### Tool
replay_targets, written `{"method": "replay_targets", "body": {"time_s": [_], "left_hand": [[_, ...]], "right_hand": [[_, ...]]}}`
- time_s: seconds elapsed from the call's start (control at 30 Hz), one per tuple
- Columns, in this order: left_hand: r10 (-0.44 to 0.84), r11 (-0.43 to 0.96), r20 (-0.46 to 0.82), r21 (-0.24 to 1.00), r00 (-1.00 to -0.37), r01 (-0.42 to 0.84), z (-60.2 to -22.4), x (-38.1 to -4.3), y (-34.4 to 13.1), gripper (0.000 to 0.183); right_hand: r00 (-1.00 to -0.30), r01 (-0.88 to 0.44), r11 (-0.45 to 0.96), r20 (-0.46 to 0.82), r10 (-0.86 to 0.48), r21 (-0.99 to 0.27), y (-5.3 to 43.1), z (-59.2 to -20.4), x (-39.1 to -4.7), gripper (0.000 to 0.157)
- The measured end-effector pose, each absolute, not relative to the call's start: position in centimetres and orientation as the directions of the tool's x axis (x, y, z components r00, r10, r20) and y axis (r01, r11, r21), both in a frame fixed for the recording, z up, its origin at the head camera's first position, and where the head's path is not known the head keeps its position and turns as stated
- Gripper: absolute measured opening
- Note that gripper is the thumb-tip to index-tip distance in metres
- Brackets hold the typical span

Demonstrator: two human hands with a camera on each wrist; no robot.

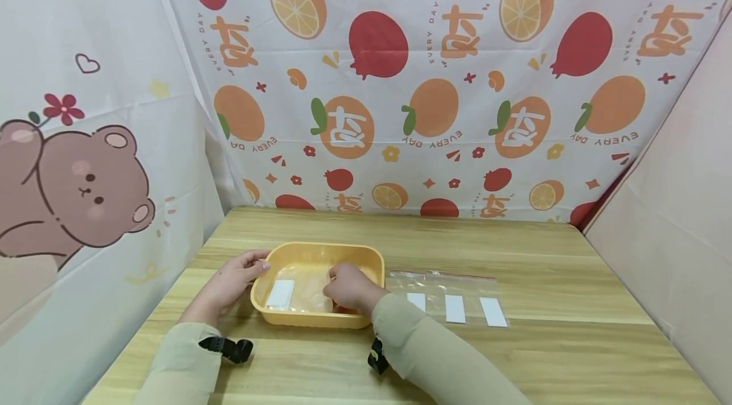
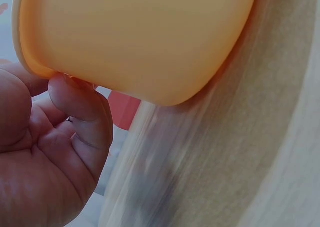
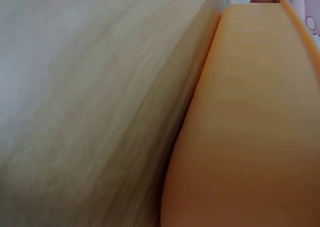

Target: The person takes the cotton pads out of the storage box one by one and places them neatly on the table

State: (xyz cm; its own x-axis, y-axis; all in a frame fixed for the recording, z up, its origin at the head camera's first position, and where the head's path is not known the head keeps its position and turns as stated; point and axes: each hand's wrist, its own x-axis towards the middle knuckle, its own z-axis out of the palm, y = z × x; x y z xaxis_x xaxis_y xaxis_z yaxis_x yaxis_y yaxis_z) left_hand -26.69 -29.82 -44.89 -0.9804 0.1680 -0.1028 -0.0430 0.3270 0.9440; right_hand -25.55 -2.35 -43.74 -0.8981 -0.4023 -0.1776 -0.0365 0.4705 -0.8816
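Note:
A yellow plastic basin [image 1: 317,321] stands on the wooden table. My left hand [image 1: 234,281] grips its left end by the rim; the left wrist view shows curled fingers [image 2: 82,104] under the basin's lip. Inside the basin lies a clear plastic bag [image 1: 311,287] with a white label [image 1: 281,295] toward the left. My right hand [image 1: 351,288] reaches down into the basin's right half, fingers curled, and pinches the bag near its right edge. Something small and red shows below that hand, mostly hidden. From the right wrist only the basin's outer wall [image 3: 245,117] is seen.
Right of the basin, several clear zip bags [image 1: 469,287] with white labels [image 1: 455,309] lie overlapping in a row, partly behind the right forearm. A fruit-print curtain [image 1: 417,100] hangs along the table's back edge, and a bear-print cloth [image 1: 91,189] on the left.

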Motion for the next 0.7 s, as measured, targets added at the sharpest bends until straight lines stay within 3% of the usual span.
{"method": "replay_targets", "body": {"time_s": [0.07,0.17,0.53,0.7], "left_hand": [[0.167,0.327,-0.100,0.944,-0.981,-0.040,-44.76,-26.62,-29.75,0.054],[0.164,0.329,-0.096,0.944,-0.982,-0.038,-44.57,-26.52,-29.64,0.053],[0.161,0.326,-0.089,0.945,-0.983,-0.032,-44.66,-26.54,-29.77,0.055],[0.162,0.326,-0.088,0.945,-0.983,-0.031,-44.74,-26.55,-29.82,0.055]], "right_hand": [[-0.905,-0.086,0.528,-0.156,-0.397,-0.845,-2.33,-43.83,-25.67,0.033],[-0.909,-0.147,0.588,-0.125,-0.397,-0.795,-2.33,-44.00,-25.82,0.039],[-0.917,-0.267,0.577,0.019,-0.400,-0.772,-2.55,-43.86,-25.91,0.025],[-0.918,-0.256,0.501,0.045,-0.393,-0.827,-2.67,-43.63,-25.66,0.024]]}}
